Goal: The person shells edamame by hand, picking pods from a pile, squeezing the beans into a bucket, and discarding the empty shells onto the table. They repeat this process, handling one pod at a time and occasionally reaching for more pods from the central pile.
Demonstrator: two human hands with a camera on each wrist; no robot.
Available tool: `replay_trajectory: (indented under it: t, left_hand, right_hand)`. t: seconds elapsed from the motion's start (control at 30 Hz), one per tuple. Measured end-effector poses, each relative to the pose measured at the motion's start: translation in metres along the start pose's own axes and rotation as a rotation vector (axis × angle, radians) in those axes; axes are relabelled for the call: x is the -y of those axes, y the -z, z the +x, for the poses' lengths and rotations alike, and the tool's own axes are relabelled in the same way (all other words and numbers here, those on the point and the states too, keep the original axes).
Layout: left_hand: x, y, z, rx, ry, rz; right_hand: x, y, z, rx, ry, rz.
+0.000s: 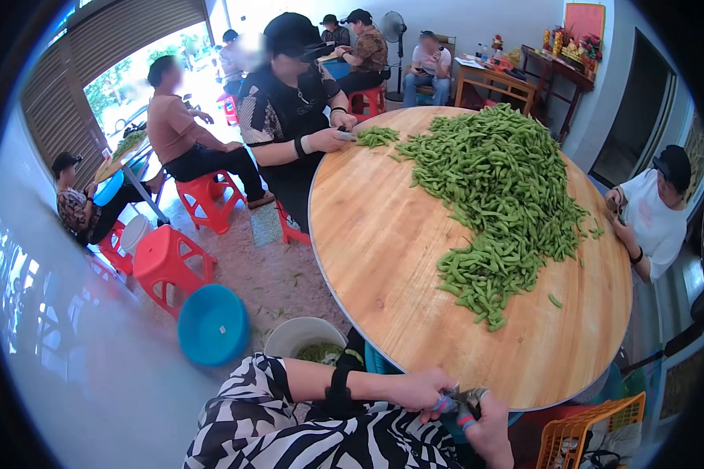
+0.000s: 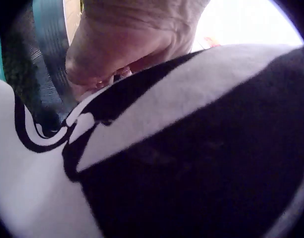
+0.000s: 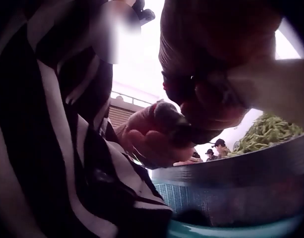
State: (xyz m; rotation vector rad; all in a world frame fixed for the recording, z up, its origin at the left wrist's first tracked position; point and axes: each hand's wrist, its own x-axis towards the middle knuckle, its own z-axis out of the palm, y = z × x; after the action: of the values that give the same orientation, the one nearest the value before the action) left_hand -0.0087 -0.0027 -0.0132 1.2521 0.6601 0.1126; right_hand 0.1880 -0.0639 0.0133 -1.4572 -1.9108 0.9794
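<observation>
Both hands meet over the lap, right at the near rim of the round wooden table [image 1: 391, 273]. My right hand [image 1: 489, 430] grips a small dark tool with a metallic sheen [image 1: 471, 397]. From the left, my left hand [image 1: 426, 391] comes up to it with bent fingers; I cannot tell what lies between them. Coloured wraps show on fingers of both hands. In the right wrist view the left hand [image 3: 154, 134] sits close beside the shadowed right hand [image 3: 211, 64]. A large heap of green soybean pods [image 1: 493, 187] covers the table's far half.
A whitish bucket [image 1: 278, 340] with green scraps and a blue basin [image 1: 211, 324] stand on the floor at left, near a red stool [image 1: 172, 262]. An orange crate [image 1: 590, 430] is at lower right. People sit at the table's left and right edges.
</observation>
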Motion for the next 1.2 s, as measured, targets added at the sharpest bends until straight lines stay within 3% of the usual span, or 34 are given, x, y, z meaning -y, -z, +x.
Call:
replay_trajectory:
  t: [0.03, 0.17, 0.27, 0.3, 0.53, 0.63, 0.73, 0.83, 0.9, 1.03, 1.13, 1.2]
  left_hand:
    - [0.004, -0.005, 0.002, 0.004, -0.049, 0.013]
    - [0.009, -0.01, 0.002, 0.052, -0.085, 0.102]
    - [0.012, -0.02, 0.002, -0.056, -0.114, 0.297]
    - [0.015, -0.022, 0.002, -0.139, -0.259, 0.423]
    - [0.02, -0.021, 0.007, -0.144, -0.164, 0.416]
    - [0.026, -0.016, 0.007, -0.069, -0.233, 0.349]
    - [0.024, -0.019, 0.006, -0.057, -0.117, 0.274]
    - [0.029, -0.02, 0.007, -0.108, -0.179, 0.398]
    - [0.03, -0.022, 0.004, -0.112, -0.249, 0.236]
    - [0.034, -0.019, 0.006, -0.089, -0.178, 0.25]
    - [0.031, -0.019, 0.002, -0.092, -0.324, 0.175]
    - [0.025, -0.017, 0.001, 0.061, -0.072, -0.068]
  right_hand:
    - [-0.005, -0.005, -0.001, -0.037, 0.193, -0.113]
    - [-0.008, -0.016, -0.008, -0.016, 0.278, -0.208]
    - [-0.014, -0.023, -0.013, 0.011, 0.238, -0.214]
    - [-0.011, -0.023, -0.014, 0.011, 0.233, -0.215]
    - [-0.007, -0.022, -0.014, -0.036, 0.175, -0.216]
    - [-0.011, -0.019, -0.015, -0.059, 0.153, -0.216]
    - [-0.013, -0.019, -0.014, -0.06, 0.143, -0.205]
    - [-0.01, -0.022, -0.013, -0.047, 0.147, -0.159]
    - [-0.006, -0.023, -0.014, -0.039, 0.14, -0.143]
    - [-0.002, -0.019, -0.011, -0.035, 0.1, -0.137]
    - [-0.003, -0.019, -0.013, -0.031, 0.089, -0.114]
    - [-0.003, -0.019, -0.014, -0.041, 0.107, -0.105]
